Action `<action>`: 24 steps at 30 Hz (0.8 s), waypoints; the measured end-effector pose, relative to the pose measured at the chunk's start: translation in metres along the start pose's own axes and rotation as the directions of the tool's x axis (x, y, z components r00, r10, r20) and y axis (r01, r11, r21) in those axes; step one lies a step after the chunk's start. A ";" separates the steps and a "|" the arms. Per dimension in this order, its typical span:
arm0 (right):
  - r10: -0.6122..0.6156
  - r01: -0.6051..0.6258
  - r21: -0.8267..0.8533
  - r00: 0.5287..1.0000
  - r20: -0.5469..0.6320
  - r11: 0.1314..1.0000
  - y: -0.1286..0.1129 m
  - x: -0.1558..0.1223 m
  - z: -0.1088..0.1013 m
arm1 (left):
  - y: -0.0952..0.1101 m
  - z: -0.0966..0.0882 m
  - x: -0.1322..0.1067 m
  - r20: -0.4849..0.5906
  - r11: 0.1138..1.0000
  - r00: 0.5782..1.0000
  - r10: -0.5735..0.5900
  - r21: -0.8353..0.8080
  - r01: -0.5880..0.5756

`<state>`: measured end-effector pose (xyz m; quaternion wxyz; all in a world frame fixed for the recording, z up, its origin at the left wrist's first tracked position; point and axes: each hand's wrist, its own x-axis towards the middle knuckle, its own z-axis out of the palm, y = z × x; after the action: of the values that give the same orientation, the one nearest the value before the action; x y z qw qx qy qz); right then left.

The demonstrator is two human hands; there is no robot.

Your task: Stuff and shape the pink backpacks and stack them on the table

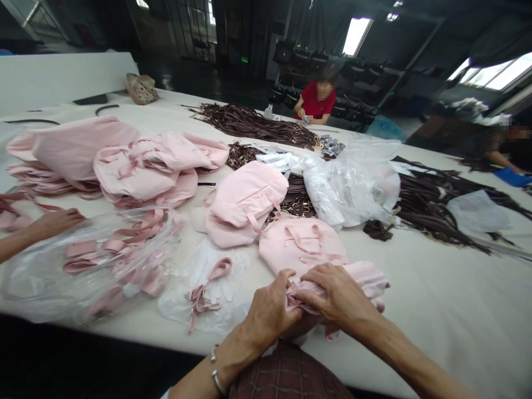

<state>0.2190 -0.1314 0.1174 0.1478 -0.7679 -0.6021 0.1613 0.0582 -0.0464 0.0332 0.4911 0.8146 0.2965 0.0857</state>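
At the table's near edge both my hands grip one pink fabric bag [366, 280]. My left hand [270, 313] is closed on the bag's left end, a bracelet on its wrist. My right hand [336, 293] lies over the bag with its fingers pinching a pink strap by the left hand. Just beyond lies another pink bag [301, 244] with its straps on top. A loose pink strap [208, 285] rests on clear plastic to the left of my hands.
More pink bags [245, 202] and a stack of pink bags [116, 160] cover the white table [449, 299]. A clear sack of pink straps [108, 260] sits left, beside another person's hand [56, 221]. White plastic bags [349, 188] and dark brown straps [432, 205] lie beyond. Two people sit at the far side.
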 end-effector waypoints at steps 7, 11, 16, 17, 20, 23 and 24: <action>-0.138 0.132 0.085 0.987 0.080 0.988 -0.002 0.012 0.027 | -0.004 0.004 0.004 -0.062 0.997 0.998 -0.031 -0.071 0.027; -0.303 0.310 0.011 0.938 -0.170 0.951 -0.009 0.008 0.031 | -0.003 -0.001 0.011 -0.067 0.990 0.997 0.022 -0.141 -0.032; -0.333 0.333 -0.073 0.847 -0.415 0.940 -0.005 0.005 0.028 | 0.004 -0.010 0.011 0.013 0.994 0.999 0.042 -0.101 -0.040; -0.265 0.283 -0.036 0.837 -0.479 0.958 0.002 0.006 0.022 | 0.004 -0.012 0.009 0.028 0.996 0.999 0.025 -0.086 -0.023; 0.029 0.070 0.132 0.779 -0.627 0.989 0.033 0.005 -0.005 | -0.001 -0.017 0.003 0.053 0.998 0.998 -0.033 -0.060 0.036; 0.169 -0.052 0.209 0.785 -0.596 0.977 0.056 0.002 -0.022 | -0.009 -0.016 -0.001 0.030 0.997 0.998 -0.052 -0.053 0.054; 0.149 -0.052 0.190 0.827 -0.542 0.980 0.058 0.001 -0.022 | -0.011 -0.014 -0.002 0.022 0.998 0.999 -0.043 -0.040 0.044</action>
<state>0.2794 -0.1442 0.1128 0.3707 -0.7973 -0.4762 -0.0106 0.0464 -0.0333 0.0310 0.5122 0.7987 0.3072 0.0724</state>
